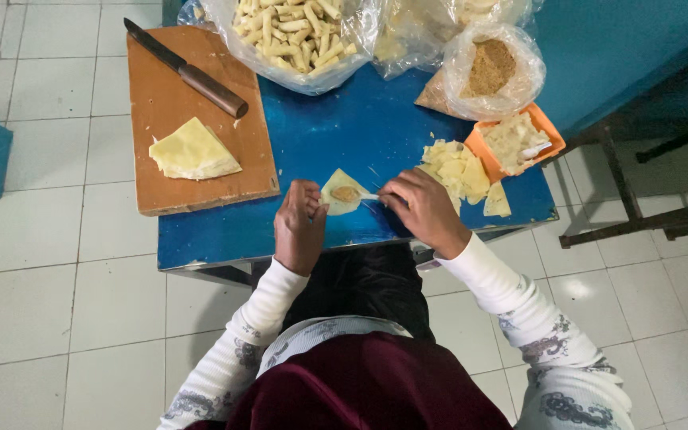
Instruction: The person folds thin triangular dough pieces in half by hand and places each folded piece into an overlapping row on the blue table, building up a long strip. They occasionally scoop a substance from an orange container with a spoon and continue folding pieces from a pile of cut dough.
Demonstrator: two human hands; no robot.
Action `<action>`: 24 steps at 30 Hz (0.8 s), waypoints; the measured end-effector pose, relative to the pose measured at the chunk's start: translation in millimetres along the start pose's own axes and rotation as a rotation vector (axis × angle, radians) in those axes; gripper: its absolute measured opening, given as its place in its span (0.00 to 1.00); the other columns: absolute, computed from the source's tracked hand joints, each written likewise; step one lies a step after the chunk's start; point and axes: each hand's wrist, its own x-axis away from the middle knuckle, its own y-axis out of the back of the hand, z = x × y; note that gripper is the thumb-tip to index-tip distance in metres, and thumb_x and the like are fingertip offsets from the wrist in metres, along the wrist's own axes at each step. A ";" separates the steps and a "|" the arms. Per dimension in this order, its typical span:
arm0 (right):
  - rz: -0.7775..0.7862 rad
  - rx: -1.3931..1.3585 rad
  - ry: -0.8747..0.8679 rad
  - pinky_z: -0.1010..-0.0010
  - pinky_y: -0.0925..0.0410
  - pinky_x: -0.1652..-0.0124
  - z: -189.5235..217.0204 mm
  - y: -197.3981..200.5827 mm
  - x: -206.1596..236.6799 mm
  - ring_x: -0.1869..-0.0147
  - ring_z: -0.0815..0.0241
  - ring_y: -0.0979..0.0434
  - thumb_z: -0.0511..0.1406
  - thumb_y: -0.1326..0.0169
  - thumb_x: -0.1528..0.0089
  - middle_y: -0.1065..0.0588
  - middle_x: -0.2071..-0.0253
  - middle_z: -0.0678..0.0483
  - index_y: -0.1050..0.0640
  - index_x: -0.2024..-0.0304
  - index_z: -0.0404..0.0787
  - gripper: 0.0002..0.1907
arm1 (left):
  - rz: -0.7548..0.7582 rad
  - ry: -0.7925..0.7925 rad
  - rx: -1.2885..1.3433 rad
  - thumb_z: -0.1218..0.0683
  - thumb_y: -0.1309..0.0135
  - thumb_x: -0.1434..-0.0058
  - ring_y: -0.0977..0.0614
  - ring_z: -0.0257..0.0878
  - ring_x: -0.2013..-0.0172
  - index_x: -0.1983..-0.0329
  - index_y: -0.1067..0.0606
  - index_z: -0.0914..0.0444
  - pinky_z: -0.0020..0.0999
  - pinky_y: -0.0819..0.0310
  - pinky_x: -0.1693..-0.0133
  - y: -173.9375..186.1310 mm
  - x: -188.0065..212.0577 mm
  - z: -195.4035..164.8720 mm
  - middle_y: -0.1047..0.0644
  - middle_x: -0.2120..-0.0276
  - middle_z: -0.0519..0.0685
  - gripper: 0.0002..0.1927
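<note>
A pale yellow triangular wrapper (pixel 342 191) lies on the small blue table (pixel 336 127) with a dab of brown filling in its middle. My left hand (pixel 299 225) rests its fingertips on the wrapper's left edge. My right hand (pixel 422 209) grips a small white spoon (pixel 370 195) whose tip touches the filling. A pile of cut wrappers (pixel 457 170) lies just beyond my right hand.
A wooden cutting board (pixel 165 95) at the table's left bears a knife (pixel 189 72) and a folded stack of wrapper sheets (pixel 193 151). At the back stand a bag of rolled pieces (pixel 296 36), a bag of brown filling (pixel 491 68) and an orange tray (pixel 519 142). White tiled floor surrounds the table.
</note>
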 end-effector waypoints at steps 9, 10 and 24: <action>-0.046 0.274 0.271 0.64 0.34 0.58 4.1 7.6 7.0 0.58 0.53 0.31 0.28 0.40 0.42 0.30 0.63 0.53 0.20 0.57 0.39 0.10 | 0.001 -0.037 0.016 0.68 0.40 0.43 0.18 0.40 0.69 0.53 0.30 0.66 0.31 0.23 0.65 -5.9 -8.5 9.0 0.22 0.65 0.53 0.17; -0.049 0.293 0.285 0.64 0.34 0.58 3.9 8.6 7.9 0.58 0.53 0.30 0.28 0.40 0.43 0.30 0.62 0.53 0.20 0.56 0.39 0.12 | 0.000 -0.058 0.015 0.68 0.40 0.43 0.18 0.40 0.68 0.52 0.30 0.66 0.31 0.23 0.65 -6.3 -9.3 9.8 0.23 0.65 0.53 0.17; -0.244 0.178 -0.014 0.60 0.33 0.59 -23.2 40.9 11.4 0.58 0.49 0.27 0.29 0.40 0.35 0.25 0.62 0.50 0.21 0.57 0.38 0.04 | 0.084 -0.126 0.011 0.67 0.36 0.47 0.17 0.41 0.66 0.52 0.30 0.66 0.32 0.22 0.64 -3.1 -11.4 6.0 0.23 0.61 0.54 0.21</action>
